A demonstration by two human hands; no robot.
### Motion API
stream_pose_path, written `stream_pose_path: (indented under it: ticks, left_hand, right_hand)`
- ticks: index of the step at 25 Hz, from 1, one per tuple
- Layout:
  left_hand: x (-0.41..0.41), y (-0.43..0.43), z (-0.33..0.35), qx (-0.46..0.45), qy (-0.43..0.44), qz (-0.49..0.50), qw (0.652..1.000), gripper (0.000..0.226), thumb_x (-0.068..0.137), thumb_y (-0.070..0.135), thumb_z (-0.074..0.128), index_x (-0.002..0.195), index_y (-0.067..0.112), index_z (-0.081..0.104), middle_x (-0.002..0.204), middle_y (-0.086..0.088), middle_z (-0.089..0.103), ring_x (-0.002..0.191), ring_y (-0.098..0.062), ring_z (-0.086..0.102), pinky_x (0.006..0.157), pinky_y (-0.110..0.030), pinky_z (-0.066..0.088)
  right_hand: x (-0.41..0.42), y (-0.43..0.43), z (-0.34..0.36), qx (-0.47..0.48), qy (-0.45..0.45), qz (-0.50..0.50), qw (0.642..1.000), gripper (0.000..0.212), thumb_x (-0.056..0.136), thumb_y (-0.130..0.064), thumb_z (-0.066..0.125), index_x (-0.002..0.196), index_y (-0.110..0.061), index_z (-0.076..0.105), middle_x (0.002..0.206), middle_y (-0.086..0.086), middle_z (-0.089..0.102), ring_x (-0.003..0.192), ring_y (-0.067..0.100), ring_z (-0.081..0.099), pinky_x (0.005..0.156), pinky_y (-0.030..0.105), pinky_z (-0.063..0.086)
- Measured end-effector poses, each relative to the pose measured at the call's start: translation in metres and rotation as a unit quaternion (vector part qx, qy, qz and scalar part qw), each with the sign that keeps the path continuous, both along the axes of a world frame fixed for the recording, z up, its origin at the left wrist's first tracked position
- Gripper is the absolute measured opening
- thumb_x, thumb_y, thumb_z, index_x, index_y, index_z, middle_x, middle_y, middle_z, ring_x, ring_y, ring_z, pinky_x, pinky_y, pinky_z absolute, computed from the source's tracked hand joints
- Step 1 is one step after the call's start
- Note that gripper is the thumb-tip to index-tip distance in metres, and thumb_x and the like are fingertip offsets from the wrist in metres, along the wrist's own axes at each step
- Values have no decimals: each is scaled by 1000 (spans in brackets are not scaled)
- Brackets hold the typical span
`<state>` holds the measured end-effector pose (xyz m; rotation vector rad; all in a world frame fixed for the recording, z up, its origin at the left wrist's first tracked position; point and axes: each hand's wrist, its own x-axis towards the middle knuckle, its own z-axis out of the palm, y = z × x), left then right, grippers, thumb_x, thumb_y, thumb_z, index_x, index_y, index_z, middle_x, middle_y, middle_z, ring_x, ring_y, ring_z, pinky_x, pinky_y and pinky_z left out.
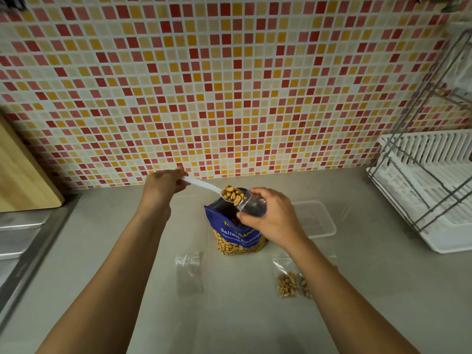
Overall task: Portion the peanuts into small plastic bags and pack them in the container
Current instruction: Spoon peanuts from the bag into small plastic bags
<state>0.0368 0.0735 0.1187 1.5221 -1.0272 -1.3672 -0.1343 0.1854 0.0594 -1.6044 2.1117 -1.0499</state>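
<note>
1. Left hand [163, 186] curls round the handle of a white spoon [201, 184] heaped with peanuts [232, 194], over the open blue peanut pack [237, 235]
2. Right hand [272, 219] pinches a small clear bag [251, 206], its mouth at the spoon's bowl
3. We see the clear container [318, 221] on the counter [122, 251], right of the pack
4. Near side: empty bag [189, 274] left, filled bag [290, 283] right by our right forearm

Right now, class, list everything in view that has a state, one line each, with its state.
Left hand: grips the spoon.
Spoon: heaped with peanuts.
Right hand: holds a small bag.
Peanut pouch: upright, open.
Flat bag: empty.
Filled bag: lying down, peanuts inside.
Container: lidless, looks empty.
</note>
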Motion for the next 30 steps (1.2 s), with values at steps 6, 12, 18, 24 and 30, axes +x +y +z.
stream_pose_path:
  ticks: [6,12,18,24,30]
  left_hand:
    - [-10,9,17,-175,-147,-101,968,22,93,27,52,87,13,68,93,2,63,83,-8,56,69,-21,41]
    - [-14,30,54,-368,-267,-191,870,27,93,33,50,91,14,69,87,4,64,80,-21,62,72,-37,52]
    - [-6,16,27,-328,-237,-152,902,26,91,33,52,91,14,70,90,0,68,84,-25,63,78,-42,54]
    - [-35,30,-61,-315,-485,-277,768,28,91,43,50,106,29,69,114,3,66,128,-18,43,98,-49,29]
    - [-50,37,-50,-280,-526,-199,778,29,95,36,46,106,21,68,138,-6,52,136,-19,35,106,-57,20]
  right_hand:
    - [7,-2,-2,-38,-46,-7,998,55,67,-43,78,114,-21,59,107,-5,64,99,13,56,85,34,51]
    - [14,-1,0,-103,-84,-15,991,48,69,-35,78,112,-20,61,98,-13,59,88,7,57,71,18,48]
    - [-1,11,-6,-104,-157,-56,980,51,71,-33,78,117,-21,60,102,-10,61,84,-4,57,65,4,47]
    - [-6,24,-18,-49,-207,-43,976,44,72,-33,77,112,-27,60,100,-13,64,90,-1,59,64,5,47]
    - [-8,27,-22,-44,-223,-35,973,43,73,-31,76,112,-25,59,99,-15,64,95,1,59,72,12,49]
